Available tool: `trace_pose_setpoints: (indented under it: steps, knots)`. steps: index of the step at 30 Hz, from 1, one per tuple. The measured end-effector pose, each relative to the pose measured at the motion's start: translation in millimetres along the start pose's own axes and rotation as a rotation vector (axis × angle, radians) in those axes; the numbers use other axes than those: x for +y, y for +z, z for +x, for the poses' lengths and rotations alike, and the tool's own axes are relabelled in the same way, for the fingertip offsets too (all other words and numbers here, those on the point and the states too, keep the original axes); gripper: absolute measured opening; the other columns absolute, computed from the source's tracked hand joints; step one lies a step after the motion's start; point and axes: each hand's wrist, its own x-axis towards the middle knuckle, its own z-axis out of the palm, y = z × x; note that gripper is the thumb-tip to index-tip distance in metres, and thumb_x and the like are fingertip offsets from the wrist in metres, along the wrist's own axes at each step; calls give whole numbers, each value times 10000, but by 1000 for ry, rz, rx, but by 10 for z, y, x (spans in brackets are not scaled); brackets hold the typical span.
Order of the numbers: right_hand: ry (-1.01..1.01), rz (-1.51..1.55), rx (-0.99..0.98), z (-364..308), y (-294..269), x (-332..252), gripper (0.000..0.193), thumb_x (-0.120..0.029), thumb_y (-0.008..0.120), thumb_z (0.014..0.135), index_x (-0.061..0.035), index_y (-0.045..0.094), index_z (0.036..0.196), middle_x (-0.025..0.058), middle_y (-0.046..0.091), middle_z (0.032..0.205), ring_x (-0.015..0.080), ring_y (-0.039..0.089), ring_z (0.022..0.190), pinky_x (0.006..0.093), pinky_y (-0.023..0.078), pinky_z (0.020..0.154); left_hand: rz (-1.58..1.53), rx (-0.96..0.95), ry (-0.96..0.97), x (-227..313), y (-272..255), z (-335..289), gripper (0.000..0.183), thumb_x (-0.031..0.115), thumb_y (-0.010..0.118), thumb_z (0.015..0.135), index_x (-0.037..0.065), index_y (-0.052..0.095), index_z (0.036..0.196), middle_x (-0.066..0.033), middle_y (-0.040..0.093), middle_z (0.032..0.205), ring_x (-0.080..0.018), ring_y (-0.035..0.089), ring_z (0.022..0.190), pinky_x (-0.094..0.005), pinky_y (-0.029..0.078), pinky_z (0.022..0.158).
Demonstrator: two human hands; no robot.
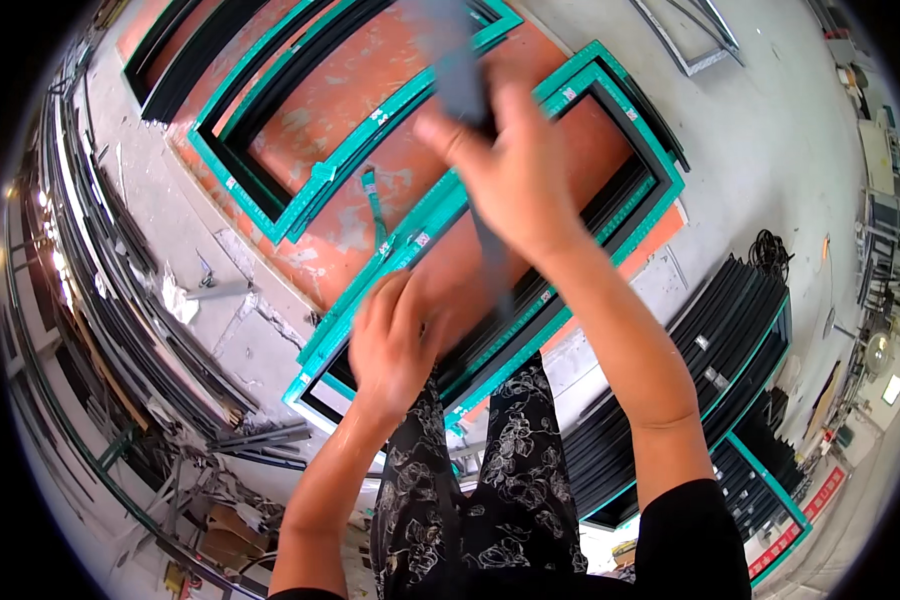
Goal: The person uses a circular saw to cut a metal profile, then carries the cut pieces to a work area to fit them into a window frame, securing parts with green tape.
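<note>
A long dark grey strip (458,82), smeared by motion, runs from the top of the view down past my right hand (520,175). It lies between my right thumb and fingers, which look closed around it; its exact kind is too blurred to tell. My left hand (392,335) is lower and to the left, over the near corner of a frame, fingers curled down. Whatever those fingers hold, if anything, is hidden. Below both hands lies a rectangular black frame (660,187) with green film on its faces, stacked on similar ones.
More green-and-black frames (280,222) lie on a worn orange board (300,150) at the far left. Black profiles (620,450) are stacked at the right, near a coiled cable (770,252). Long bars (100,250) line the left side. A grey metal frame (705,65) lies at the back.
</note>
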Motion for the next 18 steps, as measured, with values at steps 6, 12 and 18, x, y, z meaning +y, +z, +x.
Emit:
trace_pose_setpoints:
  steps: [6,12,18]
  knots:
    - [-152,-399,-339,-1403,-70,1012,240,-89,685,745,-63,620,975,78,577,891,290,569,943,429,460,810,526,-6,224,62,-745,-65,553,324,768,808,40,531,1219,-143,561,1220,-351,537,1171,-583,319,1084]
    - [-357,-295,-468,-1596,1,1403,350,-29,684,719,-89,628,1059,67,598,1042,302,569,1026,402,457,890,405,-719,-478,-986,-592,-895,382,183,742,759,94,594,1099,-146,653,887,-370,638,821,-480,505,734]
    - [445,-510,10,-2056,122,1902,562,-209,747,809,9,492,1260,240,496,1267,385,491,1190,444,396,1041,347,-501,-522,-1119,608,-1513,327,164,732,755,96,596,1044,-159,654,854,-394,627,763,-484,486,648]
